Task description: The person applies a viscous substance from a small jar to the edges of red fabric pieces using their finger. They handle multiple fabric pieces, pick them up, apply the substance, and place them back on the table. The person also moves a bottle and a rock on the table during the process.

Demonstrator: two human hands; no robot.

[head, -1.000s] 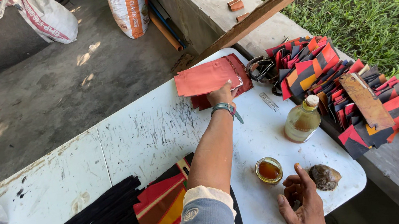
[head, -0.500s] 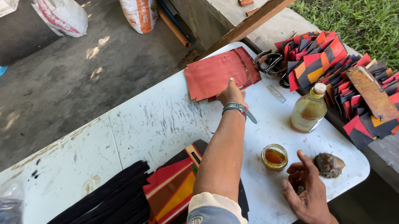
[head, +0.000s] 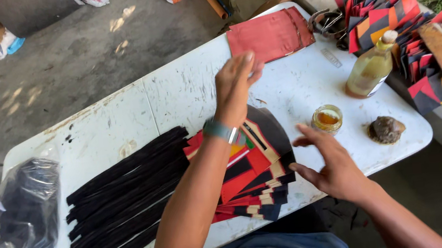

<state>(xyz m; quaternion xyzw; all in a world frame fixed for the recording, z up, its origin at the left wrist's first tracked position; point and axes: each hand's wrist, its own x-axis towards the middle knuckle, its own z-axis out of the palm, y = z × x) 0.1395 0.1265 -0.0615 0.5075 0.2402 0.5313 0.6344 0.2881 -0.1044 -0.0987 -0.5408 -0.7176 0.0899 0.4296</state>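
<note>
Forearm hides patterned pieces (head: 252,176); black bag (head: 22,229) cropped.

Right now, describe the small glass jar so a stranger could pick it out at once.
Start at the white table and go to its right end, where a tall bottle of yellowish liquid stands. The small glass jar sits just in front of it, above the right hand. It is short, open-topped and holds amber stuff, unlike the dark lump beside it.
</note>
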